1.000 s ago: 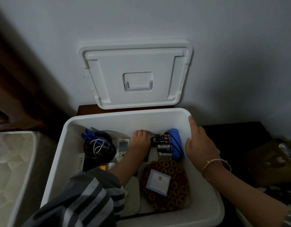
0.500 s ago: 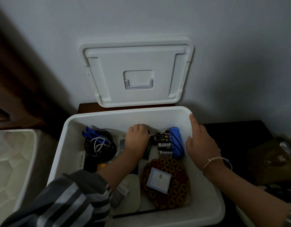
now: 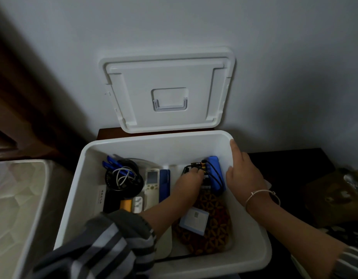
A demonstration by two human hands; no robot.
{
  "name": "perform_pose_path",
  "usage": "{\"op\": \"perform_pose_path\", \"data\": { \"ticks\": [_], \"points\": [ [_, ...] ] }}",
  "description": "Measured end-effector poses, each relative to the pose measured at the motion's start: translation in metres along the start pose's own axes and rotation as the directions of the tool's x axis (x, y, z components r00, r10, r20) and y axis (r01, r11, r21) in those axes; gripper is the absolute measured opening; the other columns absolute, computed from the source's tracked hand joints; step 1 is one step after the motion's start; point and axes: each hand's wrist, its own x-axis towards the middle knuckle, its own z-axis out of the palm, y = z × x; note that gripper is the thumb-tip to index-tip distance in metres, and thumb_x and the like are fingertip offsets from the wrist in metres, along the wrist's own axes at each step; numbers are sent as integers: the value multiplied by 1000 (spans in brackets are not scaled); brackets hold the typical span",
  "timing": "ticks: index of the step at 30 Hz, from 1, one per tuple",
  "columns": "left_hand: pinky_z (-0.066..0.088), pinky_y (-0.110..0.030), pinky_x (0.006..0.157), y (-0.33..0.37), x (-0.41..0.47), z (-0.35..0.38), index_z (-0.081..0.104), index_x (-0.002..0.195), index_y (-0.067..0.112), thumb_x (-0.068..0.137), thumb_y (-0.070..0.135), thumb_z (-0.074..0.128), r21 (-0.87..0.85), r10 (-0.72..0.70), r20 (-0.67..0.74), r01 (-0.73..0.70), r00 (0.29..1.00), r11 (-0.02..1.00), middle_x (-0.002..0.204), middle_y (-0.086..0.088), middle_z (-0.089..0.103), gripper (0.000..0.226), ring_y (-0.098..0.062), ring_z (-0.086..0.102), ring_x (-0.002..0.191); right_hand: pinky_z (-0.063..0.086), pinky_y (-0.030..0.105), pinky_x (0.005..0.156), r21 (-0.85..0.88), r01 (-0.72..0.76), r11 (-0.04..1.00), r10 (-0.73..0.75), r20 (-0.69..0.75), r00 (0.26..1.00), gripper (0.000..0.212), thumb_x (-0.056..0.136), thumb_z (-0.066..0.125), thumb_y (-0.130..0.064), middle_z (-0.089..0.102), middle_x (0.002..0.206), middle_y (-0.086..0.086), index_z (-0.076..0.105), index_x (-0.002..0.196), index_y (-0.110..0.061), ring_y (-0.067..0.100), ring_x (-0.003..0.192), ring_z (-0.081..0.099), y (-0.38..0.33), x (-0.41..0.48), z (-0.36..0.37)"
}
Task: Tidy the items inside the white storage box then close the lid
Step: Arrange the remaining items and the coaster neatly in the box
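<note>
White storage box (image 3: 252, 234) open, lid (image 3: 168, 93) propped behind. Inside: cable coil (image 3: 122, 178), remote (image 3: 152, 183), blue pack (image 3: 214, 161), batteries (image 3: 206, 186). Right hand (image 3: 244, 175) flat against the right wall; left hand (image 3: 191, 179) covers the batteries, grip unclear in the dimness.

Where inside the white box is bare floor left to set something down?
Bare floor shows in a strip along the far wall and a gap between the blue case and the left hand. The left side is crowded with the cable coil and remote; batteries and woven mat fill the right.
</note>
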Motion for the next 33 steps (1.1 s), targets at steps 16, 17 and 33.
{"op": "perform_pose_path", "data": {
  "ticks": [16, 17, 33],
  "points": [
    [47, -29, 71, -19, -25, -2, 65, 103, 9, 97, 17, 48, -64, 34, -162, -44, 986, 997, 108, -5, 59, 21, -20, 58, 92, 42, 30, 61, 25, 21, 999, -20, -19, 1000, 68, 95, 38, -15, 45, 115, 10, 1, 150, -25, 17, 76, 47, 6, 2, 4],
    [44, -30, 68, -23, -29, -6, 66, 98, 11, 96, 19, 49, -15, 13, -187, -16, 982, 1000, 101, -4, 61, 19, -20, 58, 90, 41, 30, 60, 30, 23, 999, -23, -20, 1000, 67, 95, 38, -15, 45, 115, 10, 2, 150, -25, 17, 75, 47, 6, 2, 4],
    [41, -29, 88, -7, -19, -21, 62, 91, 9, 76, 9, 63, 238, -241, -137, 268, 961, 933, 67, -2, 68, 15, -20, 63, 64, 44, 33, 58, 8, 7, 1000, -7, -16, 1000, 69, 93, 38, -14, 45, 113, 10, 1, 150, -25, 18, 71, 48, 6, 3, 5]
  ]
}}
